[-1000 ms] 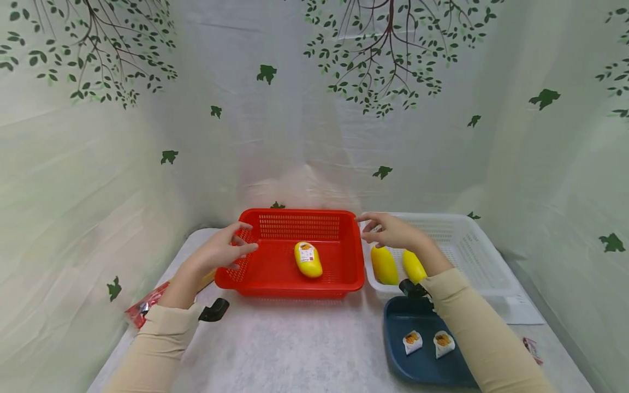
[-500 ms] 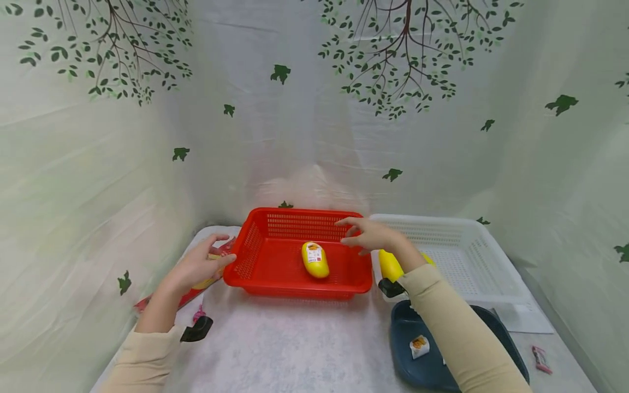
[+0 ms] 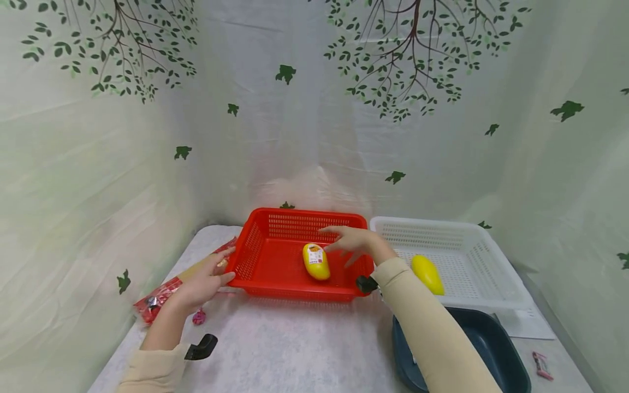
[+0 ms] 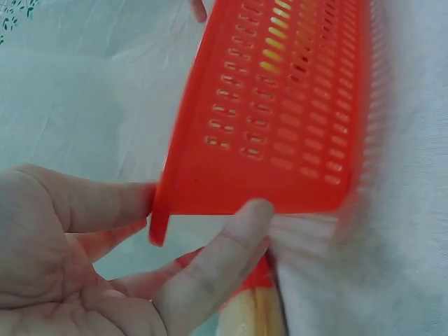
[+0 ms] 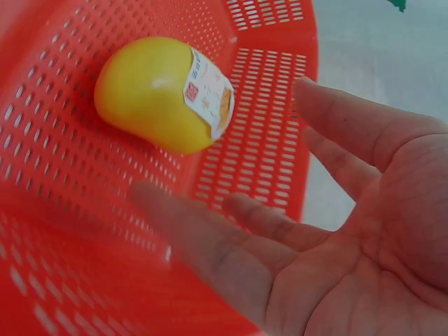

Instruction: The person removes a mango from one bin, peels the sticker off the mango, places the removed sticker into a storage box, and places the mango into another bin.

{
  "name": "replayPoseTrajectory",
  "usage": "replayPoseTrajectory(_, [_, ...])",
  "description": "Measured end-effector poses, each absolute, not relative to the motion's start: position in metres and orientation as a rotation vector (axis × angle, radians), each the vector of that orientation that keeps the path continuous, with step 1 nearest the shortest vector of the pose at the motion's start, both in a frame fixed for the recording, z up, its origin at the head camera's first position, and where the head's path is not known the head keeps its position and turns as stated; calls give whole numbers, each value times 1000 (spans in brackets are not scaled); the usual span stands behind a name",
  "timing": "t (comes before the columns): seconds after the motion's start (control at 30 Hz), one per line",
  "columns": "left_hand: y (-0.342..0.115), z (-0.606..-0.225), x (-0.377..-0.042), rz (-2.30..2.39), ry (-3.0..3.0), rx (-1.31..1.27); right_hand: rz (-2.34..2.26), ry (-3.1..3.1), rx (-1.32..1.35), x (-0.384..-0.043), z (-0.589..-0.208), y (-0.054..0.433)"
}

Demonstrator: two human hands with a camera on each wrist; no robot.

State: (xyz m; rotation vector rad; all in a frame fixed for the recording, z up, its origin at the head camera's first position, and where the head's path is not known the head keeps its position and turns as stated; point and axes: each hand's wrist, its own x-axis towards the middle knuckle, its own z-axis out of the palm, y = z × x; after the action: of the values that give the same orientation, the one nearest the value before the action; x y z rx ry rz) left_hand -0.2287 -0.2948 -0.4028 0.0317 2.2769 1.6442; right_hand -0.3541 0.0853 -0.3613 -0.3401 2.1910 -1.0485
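A red basket point(image 3: 282, 289) stands on the table, holding a yellow mango-like fruit point(image 3: 316, 267) with a white label. My left hand point(image 3: 203, 284) is at the basket's left front corner; in the left wrist view its fingers point(image 4: 115, 203) meet the rim and curl about the corner. Over the right part of the basket hangs my right hand point(image 3: 354, 243), fingers spread and relaxed, holding nothing. In the right wrist view the labelled fruit point(image 5: 147, 94) lies a short way from the fingertips. A second yellow fruit point(image 3: 427, 274) lies in the white basket point(image 3: 472, 234) at the right.
A dark blue tray point(image 3: 511, 355) sits in front of the white basket, partly hidden by my right sleeve. Left of the red basket lie a long red-and-yellow packet point(image 3: 159, 297) and a small pink wrapped ball point(image 3: 199, 317). A small pink packet point(image 3: 542, 365) is at far right.
My right hand has moved left, from over the white basket to over the red one. My left hand has come down from above the red basket to its left front corner.
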Motion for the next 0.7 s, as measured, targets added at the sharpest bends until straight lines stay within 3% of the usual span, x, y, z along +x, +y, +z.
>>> replayPoseTrajectory(0.7, [-294, -413, -226, 1871, 2072, -81, -1053, 2074, -172, -370, -380, 56])
